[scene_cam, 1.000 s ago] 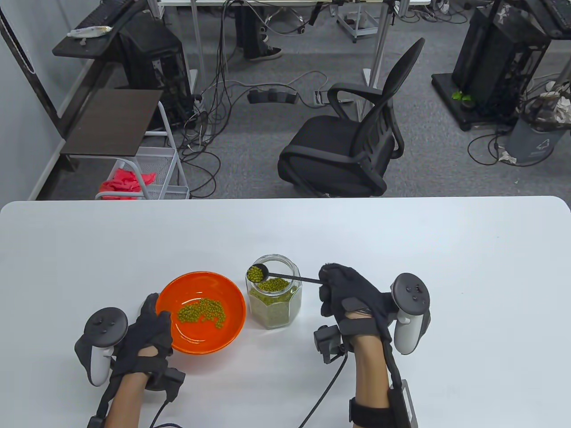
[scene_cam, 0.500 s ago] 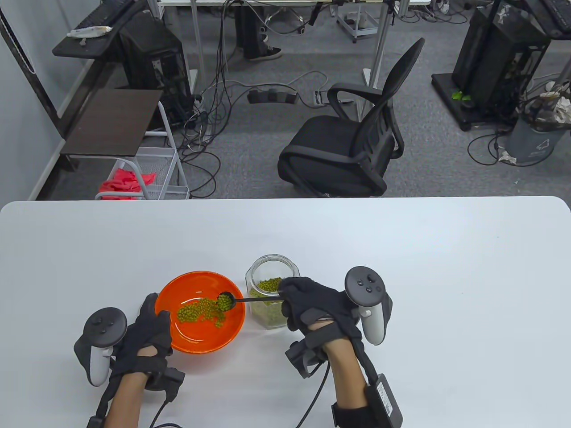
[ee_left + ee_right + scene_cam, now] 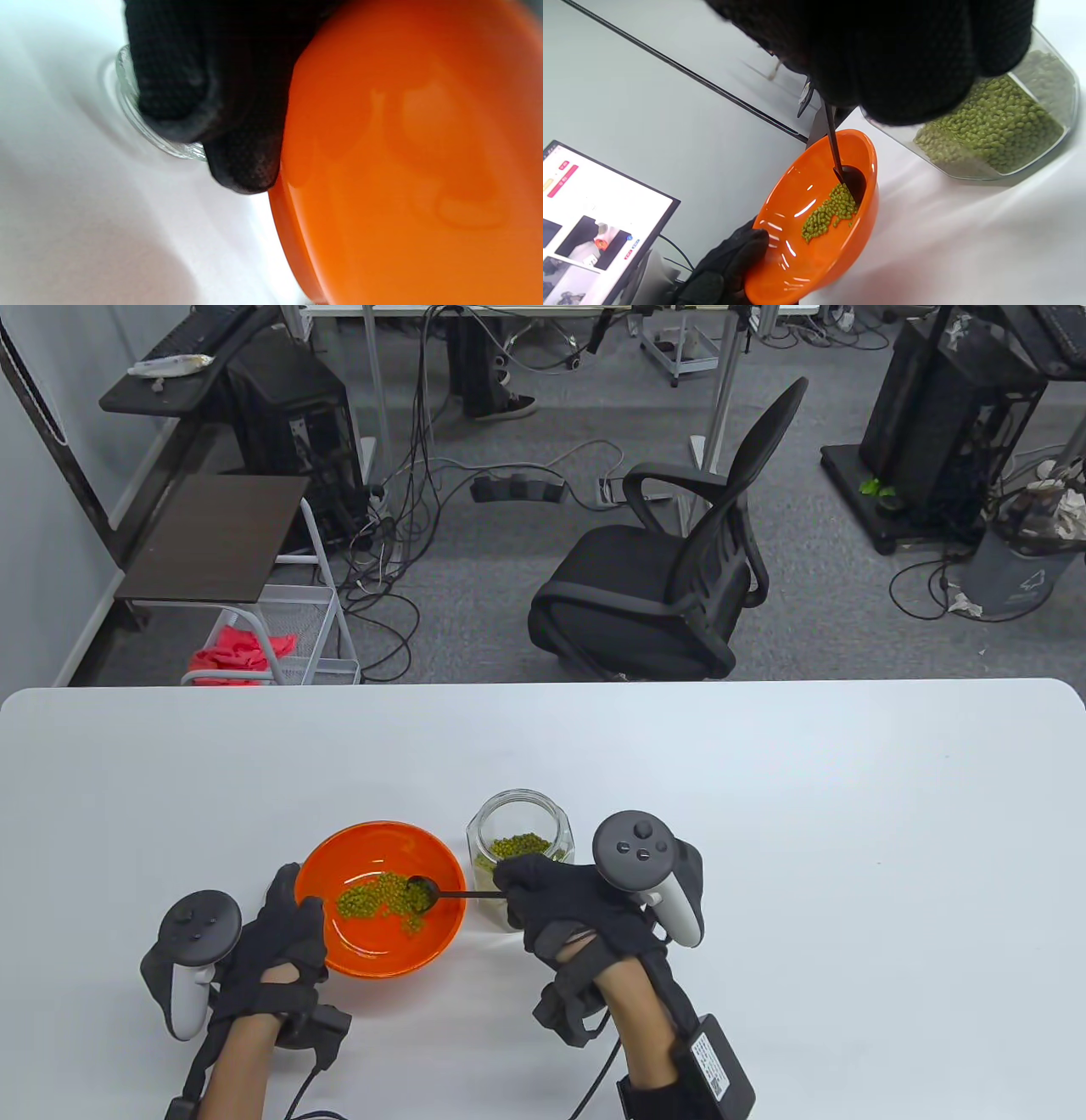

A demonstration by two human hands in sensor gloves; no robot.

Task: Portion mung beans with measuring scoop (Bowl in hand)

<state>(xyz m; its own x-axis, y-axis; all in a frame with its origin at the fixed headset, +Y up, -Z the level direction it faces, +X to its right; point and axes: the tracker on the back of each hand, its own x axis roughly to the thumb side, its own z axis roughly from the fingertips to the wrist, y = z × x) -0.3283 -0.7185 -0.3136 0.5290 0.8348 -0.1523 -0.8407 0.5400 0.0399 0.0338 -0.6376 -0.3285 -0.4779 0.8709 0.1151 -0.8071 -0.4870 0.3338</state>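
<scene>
**Scoop tipped in bowl, bowl held at rim**

Right hand (image 3: 577,903) closed around the thin black handle of the measuring scoop (image 3: 422,891); left hand (image 3: 284,929) grips the near-left rim of the orange bowl (image 3: 441,929).

Table view. Bowl sits on the white table (image 3: 764,814), left of the glass jar (image 3: 522,836) and just beside it. Scoop head is inside the bowl at its right side, dark and turned over onto the pile of mung beans (image 3: 373,897). Handle runs right to the right hand, which sits in front of the jar and covers its lower half. Jar is open-topped, with beans showing through the mouth. A tracker rides the back of each hand.

Left wrist view. Very close, blurred. Orange bowl wall (image 3: 403,169) fills the right side. Black gloved fingers (image 3: 246,169) press against its outer surface. Curved clear glass edge (image 3: 140,123) shows behind the fingers on the white tabletop; contact with it cannot be told.

Right wrist view. Gloved fingers (image 3: 903,63) bunched at top, scoop handle (image 3: 833,140) dropping from them into the bowl (image 3: 797,262). Scoop head (image 3: 855,182) lies against the beans (image 3: 829,209) near the bowl's far wall. Left-hand fingers (image 3: 734,254) wrap the bowl's near rim. Jar (image 3: 1035,144) at right, holding green beans. Monitor (image 3: 589,212) at lower left, beyond the table edge.
</scene>
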